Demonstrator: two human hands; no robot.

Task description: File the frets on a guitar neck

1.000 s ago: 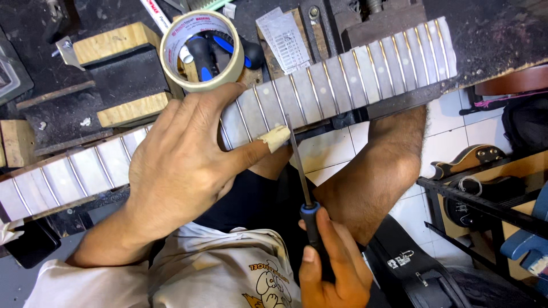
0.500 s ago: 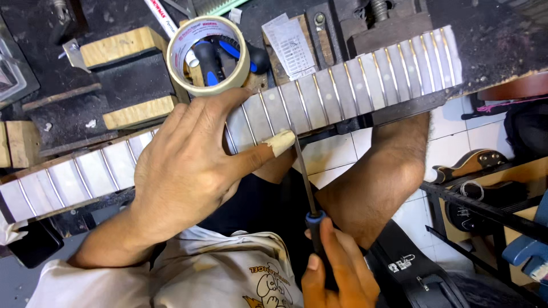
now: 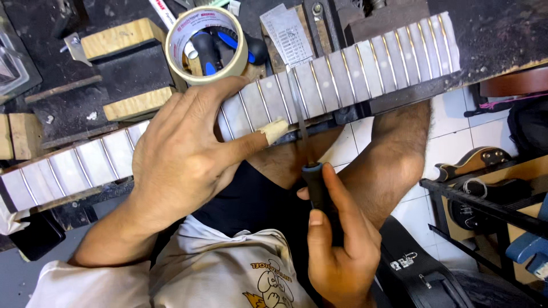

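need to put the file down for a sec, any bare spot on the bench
Bare dark bench top lies at the far right, beyond the taped fretboard. The middle is crowded: tape roll, wood blocks and paper slip. The left hand covers the fretboard's centre; the right hand holds the file.

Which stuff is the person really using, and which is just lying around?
In use:
left hand pressing the taped guitar neck
right hand holding the thin file across it

Just lying about:
masking tape roll
wooden blocks
paper slip
guitar case
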